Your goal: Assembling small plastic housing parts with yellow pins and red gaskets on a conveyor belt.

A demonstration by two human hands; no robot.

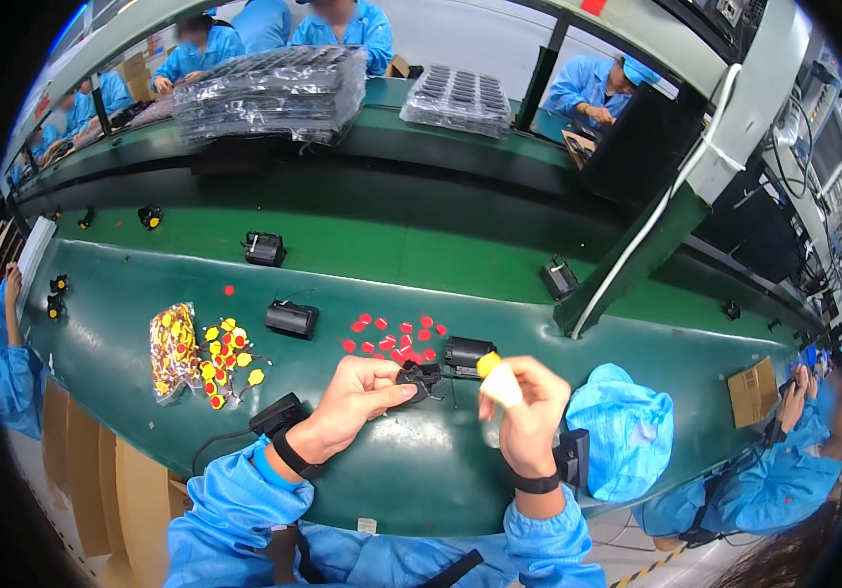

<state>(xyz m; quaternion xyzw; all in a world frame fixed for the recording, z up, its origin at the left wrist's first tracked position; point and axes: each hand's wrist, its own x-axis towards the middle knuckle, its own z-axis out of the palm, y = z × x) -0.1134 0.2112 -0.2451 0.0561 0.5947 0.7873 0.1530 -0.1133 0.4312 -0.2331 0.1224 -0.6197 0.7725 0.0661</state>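
Note:
My left hand [354, 402] pinches a small black part with thin wires [419, 380] between thumb and fingers, over the green bench. To its right, my right hand [533, 412] is raised with its fingers closed around a small white and yellow piece [501, 382], whose exact kind I cannot make out. Just behind the hands lies a black cylindrical housing [470, 353], partly covered by the right hand's piece. Several red hexagonal pieces [403, 343] are scattered beyond my left hand.
Yellow and red hexagonal parts with wires [227, 361] lie left, beside a filled clear bag [174, 353]. More black housings [292, 318] stand farther back. A blue cloth cap [619, 431] lies right, near a slanting green post [627, 255]. Co-workers sit around the line.

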